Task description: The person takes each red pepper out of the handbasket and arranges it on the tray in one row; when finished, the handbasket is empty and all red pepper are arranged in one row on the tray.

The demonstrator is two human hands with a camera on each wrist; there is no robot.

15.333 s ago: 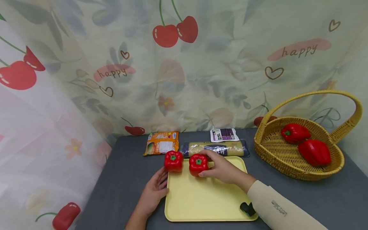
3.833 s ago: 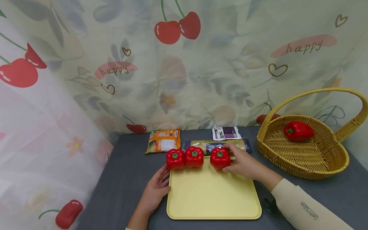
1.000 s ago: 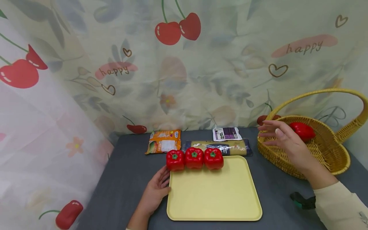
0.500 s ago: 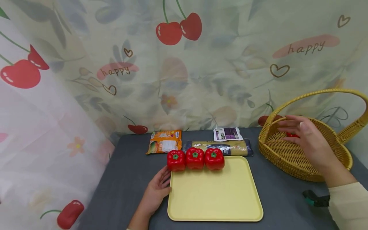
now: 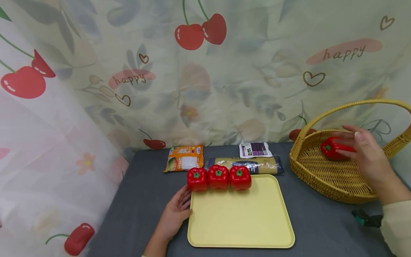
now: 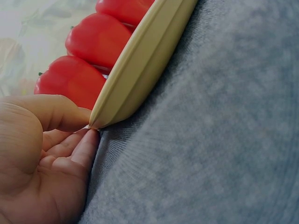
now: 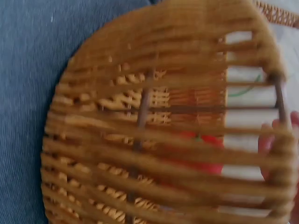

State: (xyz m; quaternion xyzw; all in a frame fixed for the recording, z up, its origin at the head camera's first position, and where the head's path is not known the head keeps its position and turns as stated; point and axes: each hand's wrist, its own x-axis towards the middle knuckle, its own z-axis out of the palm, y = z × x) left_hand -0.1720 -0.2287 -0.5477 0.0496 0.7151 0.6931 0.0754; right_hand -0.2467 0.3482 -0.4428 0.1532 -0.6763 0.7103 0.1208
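Note:
Three red bell peppers [image 5: 219,177] with green stems stand side by side in a row along the far edge of a pale yellow tray [image 5: 240,217]. My left hand [image 5: 173,212] pinches the tray's left edge; the left wrist view has its thumb [image 6: 60,111] and fingertips meeting at the rim [image 6: 135,70]. Over at the right, another red pepper [image 5: 330,148] lies on its side in a wicker basket [image 5: 327,178]. My right hand [image 5: 369,157] hovers over that basket, fingers extended and partly covering the pepper. Through the weave in the right wrist view, the pepper [image 7: 196,154] shows blurred.
Behind the tray lie an orange snack packet [image 5: 184,159], a long clear-and-blue pack [image 5: 260,165] and a small purple-and-white packet [image 5: 255,150]. The basket's tall handle [image 5: 353,103] arches above it. A printed curtain [image 5: 205,89] closes off the back.
Over the longer span, peppers went from basket to tray, the third sliding left against the row. Within the last second my right hand moved rightward over the basket to the remaining pepper. The left hand stayed.

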